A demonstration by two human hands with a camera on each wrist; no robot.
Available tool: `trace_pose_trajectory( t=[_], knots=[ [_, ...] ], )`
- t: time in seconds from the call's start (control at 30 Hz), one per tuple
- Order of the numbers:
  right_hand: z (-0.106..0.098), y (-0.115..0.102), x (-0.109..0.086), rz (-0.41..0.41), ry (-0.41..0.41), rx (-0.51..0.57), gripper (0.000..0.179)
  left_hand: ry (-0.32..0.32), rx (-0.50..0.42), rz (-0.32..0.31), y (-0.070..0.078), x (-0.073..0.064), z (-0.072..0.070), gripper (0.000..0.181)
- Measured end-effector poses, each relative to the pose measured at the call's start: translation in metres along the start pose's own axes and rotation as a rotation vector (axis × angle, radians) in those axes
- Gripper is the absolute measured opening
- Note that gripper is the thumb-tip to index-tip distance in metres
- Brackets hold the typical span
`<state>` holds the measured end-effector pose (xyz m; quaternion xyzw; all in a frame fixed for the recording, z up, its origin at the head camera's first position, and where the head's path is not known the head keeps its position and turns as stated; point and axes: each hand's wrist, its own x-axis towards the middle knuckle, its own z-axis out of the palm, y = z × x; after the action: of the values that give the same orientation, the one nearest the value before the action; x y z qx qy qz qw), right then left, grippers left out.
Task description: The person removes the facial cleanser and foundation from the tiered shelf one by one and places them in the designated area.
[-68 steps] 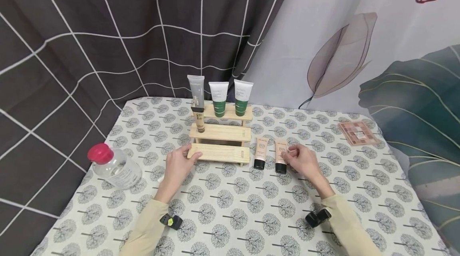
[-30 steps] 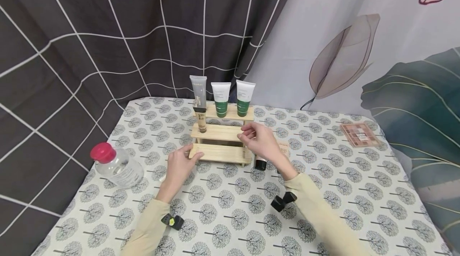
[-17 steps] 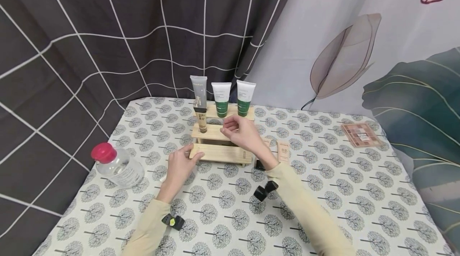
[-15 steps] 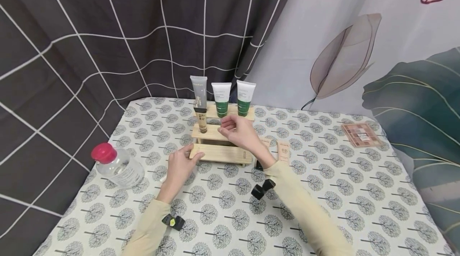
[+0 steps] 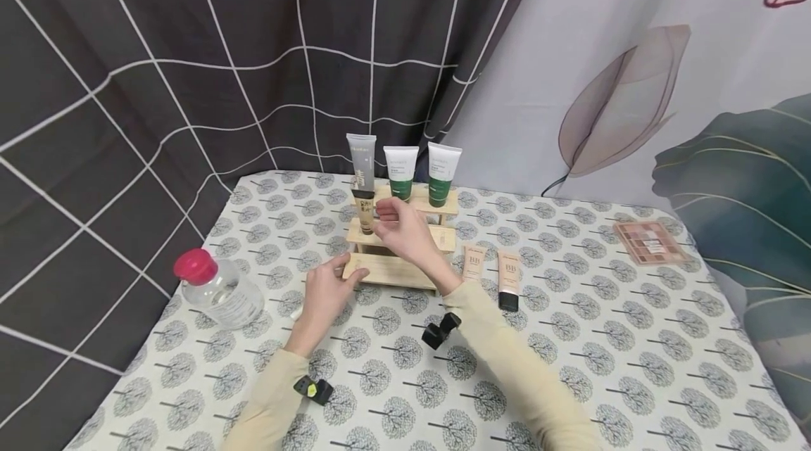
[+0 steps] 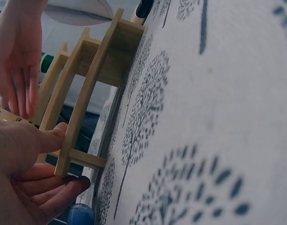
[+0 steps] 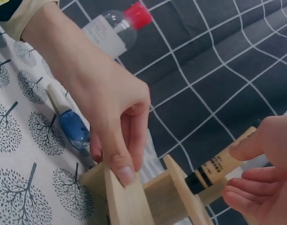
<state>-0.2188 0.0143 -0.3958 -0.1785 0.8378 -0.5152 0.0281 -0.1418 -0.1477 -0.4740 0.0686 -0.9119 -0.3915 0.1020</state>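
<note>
A three-step wooden rack (image 5: 386, 271) stands on the table. My left hand (image 5: 327, 294) grips the left end of its lowest step, thumb on top and fingers beneath, as the left wrist view shows. My right hand (image 5: 410, 234) is over the middle step with relaxed fingers, just right of a small gold tube (image 5: 365, 213) standing there on its black cap. In the right wrist view the thumb overlaps this tube (image 7: 217, 168); I cannot tell whether it touches. On the top step stand a grey tube (image 5: 362, 159) and two white-and-green tubes (image 5: 400, 173).
Two BB cream tubes (image 5: 509, 269) lie right of the rack. An eyeshadow palette (image 5: 649, 243) is at the far right. At the left stands a clear bottle (image 5: 231, 300) with a pink cap. Near my left hand lies a blue-and-white item (image 7: 73, 125). Curtains hang behind the table.
My right hand has left the right-hand BB cream tube and moved left across the rack to beside the gold tube. The left hand keeps its hold on the rack.
</note>
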Motion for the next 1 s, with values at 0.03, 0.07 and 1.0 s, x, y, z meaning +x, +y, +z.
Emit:
trace_pose_trajectory(
  t=[0.03, 0.07, 1.0],
  knots=[
    [0.002, 0.001, 0.001, -0.016, 0.008, 0.019, 0.041, 0.002, -0.001, 0.002, 0.000, 0.000, 0.000, 0.061],
    [0.004, 0.002, 0.003, -0.028, 0.016, 0.037, 0.041, 0.005, 0.001, 0.005, 0.001, 0.001, 0.000, 0.060],
    [0.009, 0.014, -0.013, -0.219, 0.204, -0.134, 0.022, 0.004, 0.006, 0.038, 0.001, -0.001, 0.000, 0.059]
  ],
)
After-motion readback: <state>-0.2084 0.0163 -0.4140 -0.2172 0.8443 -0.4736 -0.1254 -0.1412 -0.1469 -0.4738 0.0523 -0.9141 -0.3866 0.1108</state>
